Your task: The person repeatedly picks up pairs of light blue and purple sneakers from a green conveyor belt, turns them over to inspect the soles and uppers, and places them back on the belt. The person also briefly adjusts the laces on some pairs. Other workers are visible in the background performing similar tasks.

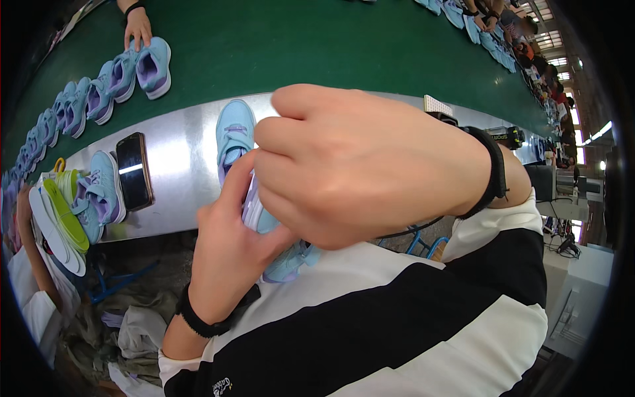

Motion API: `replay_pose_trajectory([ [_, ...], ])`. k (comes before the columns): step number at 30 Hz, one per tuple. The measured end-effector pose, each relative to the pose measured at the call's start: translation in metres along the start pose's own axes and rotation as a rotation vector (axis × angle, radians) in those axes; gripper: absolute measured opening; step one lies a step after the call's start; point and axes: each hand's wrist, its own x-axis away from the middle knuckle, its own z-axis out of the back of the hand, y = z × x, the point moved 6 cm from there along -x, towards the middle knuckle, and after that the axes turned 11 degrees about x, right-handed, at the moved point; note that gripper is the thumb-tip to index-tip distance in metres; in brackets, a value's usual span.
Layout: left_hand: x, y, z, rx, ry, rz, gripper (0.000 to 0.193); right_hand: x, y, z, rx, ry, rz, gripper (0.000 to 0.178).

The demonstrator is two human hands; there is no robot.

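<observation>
Close to my body, my left hand (228, 248) is closed round a light blue shoe (286, 264) with a pale sole and lilac parts. Much of this shoe is hidden behind my hands. Large in front of it, my right hand (337, 165) is curled with the fingers bent in. Whatever those fingers hold, if anything, is hidden from view. Just beyond my left hand, another light blue shoe (235, 129) rests on the shiny metal table edge (182, 145), its toe pointing away.
A dark phone (134, 172) lies left, beside light blue shoes (102, 185) and white and green insoles (65, 218). Paired shoes (153, 69) line the green belt (264, 46), where another person's hand (137, 28) touches one. People (546, 86) work far right.
</observation>
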Motion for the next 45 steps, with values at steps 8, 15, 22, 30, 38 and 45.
replay_pose_trajectory([
  [8,-0.004,-0.023,-0.004,0.114,0.011,0.146,0.056,-0.014,0.017,-0.041,-0.074,-0.104,0.095,0.018],
  [15,-0.002,-0.023,0.001,0.178,0.011,0.165,0.053,-0.01,0.026,-0.047,-0.305,0.019,0.076,0.027],
  [22,-0.001,-0.025,0.004,0.205,-0.009,0.124,0.061,-0.006,0.045,-0.054,-0.456,0.192,-0.058,0.019],
  [30,0.005,-0.027,0.014,0.256,-0.032,0.076,0.065,0.022,0.088,-0.046,-0.37,0.246,-0.588,0.023],
  [38,0.003,-0.033,0.011,0.264,-0.049,0.115,0.066,0.004,0.017,-0.026,-0.185,0.287,-0.054,0.016],
  [45,0.0,-0.038,0.007,0.145,-0.081,0.043,0.058,-0.012,0.005,-0.027,-0.077,-0.025,0.085,0.018],
])
